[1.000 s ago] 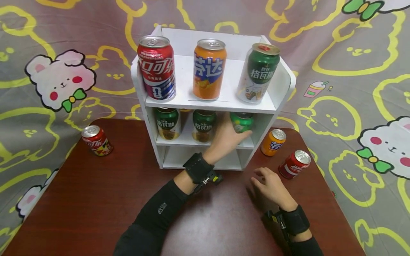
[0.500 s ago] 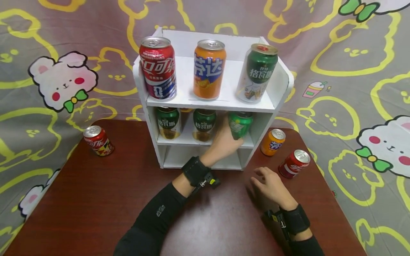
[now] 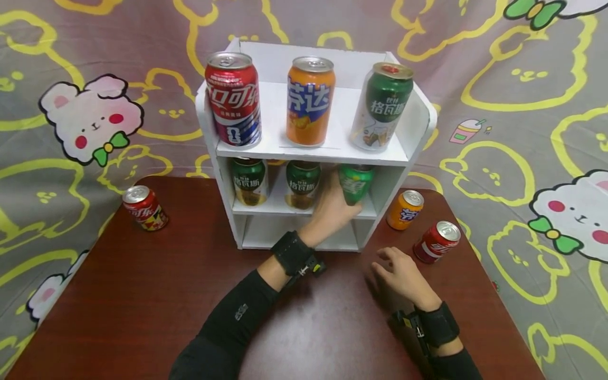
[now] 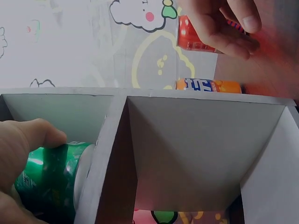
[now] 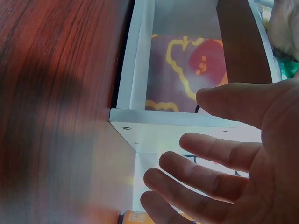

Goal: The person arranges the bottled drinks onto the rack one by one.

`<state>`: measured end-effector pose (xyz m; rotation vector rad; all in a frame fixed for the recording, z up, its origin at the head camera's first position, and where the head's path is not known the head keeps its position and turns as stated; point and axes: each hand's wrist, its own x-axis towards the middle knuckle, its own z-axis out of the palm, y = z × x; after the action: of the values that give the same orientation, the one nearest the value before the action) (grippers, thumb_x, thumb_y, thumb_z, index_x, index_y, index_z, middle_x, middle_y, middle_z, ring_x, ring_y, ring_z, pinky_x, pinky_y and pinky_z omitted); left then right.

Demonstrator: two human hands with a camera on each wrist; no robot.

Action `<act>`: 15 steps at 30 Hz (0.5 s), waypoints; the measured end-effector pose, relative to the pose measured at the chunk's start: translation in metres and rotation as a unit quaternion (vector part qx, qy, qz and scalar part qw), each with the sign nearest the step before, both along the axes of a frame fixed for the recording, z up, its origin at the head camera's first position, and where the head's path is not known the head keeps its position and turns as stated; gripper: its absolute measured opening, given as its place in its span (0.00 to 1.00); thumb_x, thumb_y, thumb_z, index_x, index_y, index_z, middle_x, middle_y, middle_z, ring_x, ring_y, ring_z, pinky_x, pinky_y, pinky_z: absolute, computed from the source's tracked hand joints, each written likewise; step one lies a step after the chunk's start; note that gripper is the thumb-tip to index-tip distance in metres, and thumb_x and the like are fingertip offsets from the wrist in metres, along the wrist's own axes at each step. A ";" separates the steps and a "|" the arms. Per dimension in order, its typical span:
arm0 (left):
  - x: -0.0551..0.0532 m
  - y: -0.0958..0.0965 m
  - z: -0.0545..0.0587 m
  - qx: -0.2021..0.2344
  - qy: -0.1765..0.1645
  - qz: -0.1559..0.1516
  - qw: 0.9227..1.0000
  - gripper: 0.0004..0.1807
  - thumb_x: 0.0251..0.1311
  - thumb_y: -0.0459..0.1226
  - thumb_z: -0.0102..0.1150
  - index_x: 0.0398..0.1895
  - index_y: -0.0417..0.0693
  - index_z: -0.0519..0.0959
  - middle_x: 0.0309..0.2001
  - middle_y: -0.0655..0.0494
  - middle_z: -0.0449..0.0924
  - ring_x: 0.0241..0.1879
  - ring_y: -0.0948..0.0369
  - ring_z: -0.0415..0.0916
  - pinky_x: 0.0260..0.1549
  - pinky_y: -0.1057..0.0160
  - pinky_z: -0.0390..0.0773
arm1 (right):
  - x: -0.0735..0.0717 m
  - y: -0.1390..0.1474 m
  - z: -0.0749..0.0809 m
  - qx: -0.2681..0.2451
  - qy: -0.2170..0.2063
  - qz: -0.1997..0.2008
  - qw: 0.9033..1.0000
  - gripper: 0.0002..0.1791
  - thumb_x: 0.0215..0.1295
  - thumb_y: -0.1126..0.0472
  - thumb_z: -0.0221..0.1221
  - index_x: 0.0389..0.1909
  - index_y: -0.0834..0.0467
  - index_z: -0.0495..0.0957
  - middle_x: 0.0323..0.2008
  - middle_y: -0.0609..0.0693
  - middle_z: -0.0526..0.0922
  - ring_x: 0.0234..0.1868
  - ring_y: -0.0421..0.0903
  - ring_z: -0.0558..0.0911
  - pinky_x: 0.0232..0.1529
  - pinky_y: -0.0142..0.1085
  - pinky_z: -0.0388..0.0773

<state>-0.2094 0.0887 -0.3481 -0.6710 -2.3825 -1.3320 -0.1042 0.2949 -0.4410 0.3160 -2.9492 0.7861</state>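
Observation:
My left hand [image 3: 332, 208] reaches into the middle shelf and grips a green soda can [image 3: 356, 182] at its right end. In the left wrist view, the thumb and fingers wrap around the green can's side. Two green and gold kvass cans, the left one [image 3: 250, 182] and the middle one [image 3: 303, 184], stand upright beside it. Near the shelf unit's lower right corner, my right hand [image 3: 401, 274] is held over the table with relaxed fingers and nothing in it. A red cola can [image 3: 437, 241] and an orange soda can [image 3: 405, 210] stand close to it.
The white shelf unit [image 3: 309, 155] carries a red cola can [image 3: 234, 100], an orange can [image 3: 311, 103] and a green and white kvass can [image 3: 382, 108] on top. Another red can [image 3: 144, 208] stands left on the brown table [image 3: 157, 285]. A patterned cloth [image 3: 166, 95] hangs behind.
The thumb has slid down off the front of the green can, and more of its label shows. The left hand has shifted slightly. My right hand stays where it was.

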 end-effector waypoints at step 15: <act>-0.002 0.003 -0.004 0.005 0.006 0.036 0.999 0.48 0.43 0.44 0.75 0.65 0.38 0.57 0.57 0.43 0.66 0.56 0.53 0.66 0.59 0.60 0.65 | -0.001 -0.001 -0.001 -0.002 0.012 0.009 1.000 0.18 0.60 0.61 0.63 0.47 0.67 0.76 0.41 0.59 0.79 0.40 0.56 0.80 0.38 0.48 0.78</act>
<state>-0.2113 0.0920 -0.3520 -0.5826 -2.3650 -1.3058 -0.1051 0.2935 -0.4421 0.3506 -2.9258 0.7837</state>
